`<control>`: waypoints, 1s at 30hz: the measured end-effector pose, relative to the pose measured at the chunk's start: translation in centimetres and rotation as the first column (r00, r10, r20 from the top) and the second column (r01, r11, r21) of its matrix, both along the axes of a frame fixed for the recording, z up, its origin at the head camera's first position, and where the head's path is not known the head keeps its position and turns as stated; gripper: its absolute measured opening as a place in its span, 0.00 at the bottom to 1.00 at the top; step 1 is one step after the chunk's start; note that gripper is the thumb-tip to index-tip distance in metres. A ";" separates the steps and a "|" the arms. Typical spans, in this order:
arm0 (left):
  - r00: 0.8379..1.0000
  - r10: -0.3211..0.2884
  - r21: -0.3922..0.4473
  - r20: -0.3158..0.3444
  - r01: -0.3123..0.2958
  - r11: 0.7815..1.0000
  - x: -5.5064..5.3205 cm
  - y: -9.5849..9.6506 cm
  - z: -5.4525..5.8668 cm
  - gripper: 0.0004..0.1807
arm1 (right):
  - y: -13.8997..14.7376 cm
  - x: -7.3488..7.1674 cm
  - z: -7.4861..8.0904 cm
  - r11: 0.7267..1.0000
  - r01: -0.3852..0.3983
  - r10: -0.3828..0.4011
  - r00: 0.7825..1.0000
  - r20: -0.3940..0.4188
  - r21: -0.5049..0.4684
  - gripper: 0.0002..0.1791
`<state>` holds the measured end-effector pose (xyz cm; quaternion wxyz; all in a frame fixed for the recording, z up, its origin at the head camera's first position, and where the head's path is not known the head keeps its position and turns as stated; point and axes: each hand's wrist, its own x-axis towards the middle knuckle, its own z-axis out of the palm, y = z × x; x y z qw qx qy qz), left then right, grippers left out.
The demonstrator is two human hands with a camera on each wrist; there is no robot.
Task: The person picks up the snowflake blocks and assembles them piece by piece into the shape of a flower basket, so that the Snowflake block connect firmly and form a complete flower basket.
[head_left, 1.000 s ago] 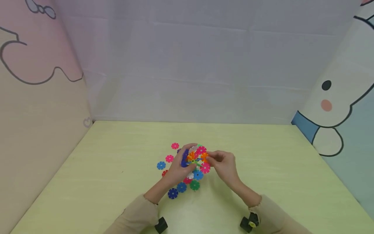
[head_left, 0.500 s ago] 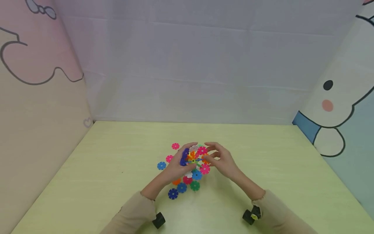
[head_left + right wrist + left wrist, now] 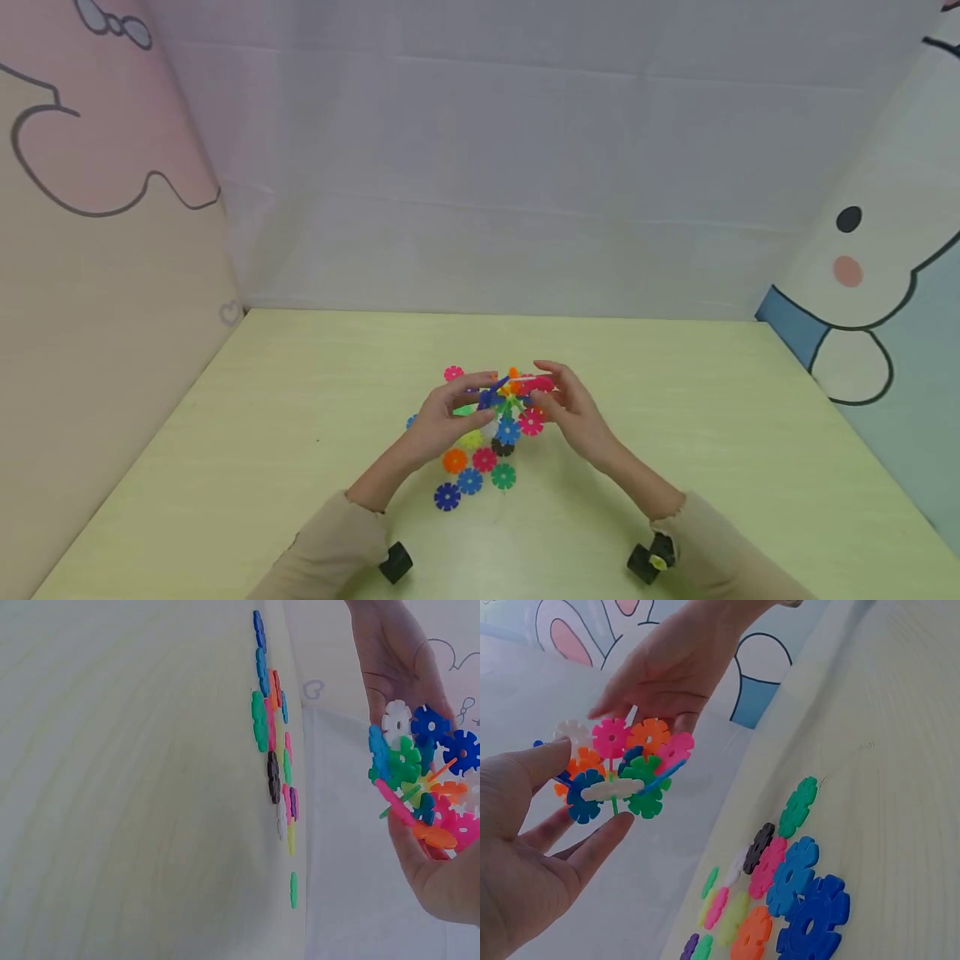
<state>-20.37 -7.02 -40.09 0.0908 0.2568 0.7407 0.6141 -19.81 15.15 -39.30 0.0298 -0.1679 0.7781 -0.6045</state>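
While left grip (image 3: 441, 423) and right grip (image 3: 579, 419), half-curled, hold one disc-cluster (image 3: 613, 790), one black disc (image 3: 759, 848) lies below.

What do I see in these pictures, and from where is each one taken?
There is no machine: you see a person's bare left hand and right hand. The wide view comes from a camera worn on the head, looking forward and down. The other two views come from cameras on the wrists, so the table looks tipped there. The hands hold a cluster of joined, colourful notched discs. Similar ones lie loose on the table, such as a dark blue disc and a green disc.
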 end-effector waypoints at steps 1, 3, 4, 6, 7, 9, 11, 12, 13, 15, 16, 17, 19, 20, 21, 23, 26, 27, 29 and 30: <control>1.000 -0.008 0.001 -0.017 0.008 1.000 0.0 0.0 0.0 0.23 | 0.0 0.0 0.1 1.000 -0.021 0.021 0.999 0.042 -0.004 0.22; 0.999 -0.020 -0.007 -0.044 0.020 1.000 0.1 -0.1 0.1 0.22 | -0.1 0.1 0.3 0.999 -0.047 0.048 0.992 0.118 -0.014 0.25; 0.998 -0.026 -0.012 -0.056 0.025 1.000 0.1 -0.1 0.1 0.21 | -0.2 0.2 0.3 0.999 -0.053 0.054 0.988 0.144 -0.013 0.26; 0.997 -0.038 -0.019 -0.068 0.037 0.999 0.1 -0.1 0.1 0.21 | -0.3 0.2 0.4 0.999 -0.053 0.054 0.982 0.180 -0.015 0.27; 0.997 -0.042 -0.025 -0.070 0.040 0.999 0.1 -0.1 0.1 0.21 | -0.4 0.2 0.4 0.999 -0.049 0.052 0.980 0.192 -0.022 0.26; 0.997 -0.048 -0.034 -0.067 0.045 0.998 0.1 -0.1 0.0 0.22 | -0.4 0.3 0.3 0.999 -0.042 0.048 0.977 0.208 -0.036 0.25; 0.997 -0.042 -0.043 -0.058 0.039 0.998 0.1 0.0 -0.1 0.24 | -0.5 0.4 0.1 0.999 -0.018 0.027 0.978 0.207 -0.044 0.23; 0.999 -0.032 -0.040 -0.045 0.030 0.999 0.1 0.0 -0.1 0.25 | -0.5 0.4 0.1 0.999 -0.006 0.016 0.979 0.201 -0.051 0.23; 1.000 -0.010 -0.044 -0.028 0.009 0.999 0.2 0.1 -0.1 0.25 | -0.5 0.4 0.0 0.998 0.001 0.009 0.982 0.188 -0.057 0.22; 0.999 0.033 -0.034 0.031 -0.032 0.999 0.2 0.2 -0.3 0.26 | -0.5 0.4 -0.3 0.998 0.010 -0.001 0.990 0.141 -0.059 0.20; 0.996 0.051 -0.025 0.071 -0.049 0.998 0.2 0.4 -0.4 0.26 | -0.6 0.5 -0.4 0.998 0.008 -0.001 0.994 0.110 -0.062 0.19; 0.991 0.060 -0.010 0.117 -0.059 0.998 0.2 0.5 -0.5 0.27 | -0.6 0.5 -0.5 0.998 -0.003 0.008 0.997 0.073 -0.069 0.18; 0.976 0.056 0.021 0.209 -0.062 0.998 0.3 0.8 -0.6 0.28 | -0.6 0.6 -0.7 0.996 -0.042 0.041 0.999 -0.012 -0.081 0.16; 0.968 0.044 0.042 0.249 -0.056 0.998 0.3 1.0 -0.7 0.29 | -0.6 0.7 -0.7 0.994 -0.064 0.059 0.997 -0.053 -0.088 0.15; 0.961 0.032 0.058 0.275 -0.050 0.997 0.3 1.1 -0.8 0.30 | -0.7 0.7 -0.8 0.991 -0.087 0.077 0.993 -0.094 -0.099 0.14; 0.955 0.021 0.080 0.295 -0.047 0.996 0.4 1.4 -1.0 0.29 | -0.6 0.7 -0.9 0.986 -0.124 0.104 0.980 -0.167 -0.110 0.13; 0.960 0.048 0.102 0.275 -0.079 0.992 0.4 1.5 -1.2 0.26 | -0.5 0.7 -0.9 0.982 -0.151 0.120 0.962 -0.246 -0.110 0.14; 0.962 0.062 0.107 0.265 -0.093 0.990 0.4 1.5 -1.2 0.26 | -0.5 0.7 -0.9 0.983 -0.149 0.118 0.959 -0.256 -0.106 0.16; 0.966 0.092 0.106 0.242 -0.121 0.987 0.5 1.5 -1.2 0.24 | -0.5 0.7 -0.9 0.984 -0.142 0.112 0.961 -0.253 -0.105 0.21; 0.968 0.105 0.102 0.228 -0.131 0.986 0.6 1.5 -1.2 0.24 | -0.5 0.7 -0.8 0.985 -0.135 0.106 0.965 -0.239 -0.108 0.24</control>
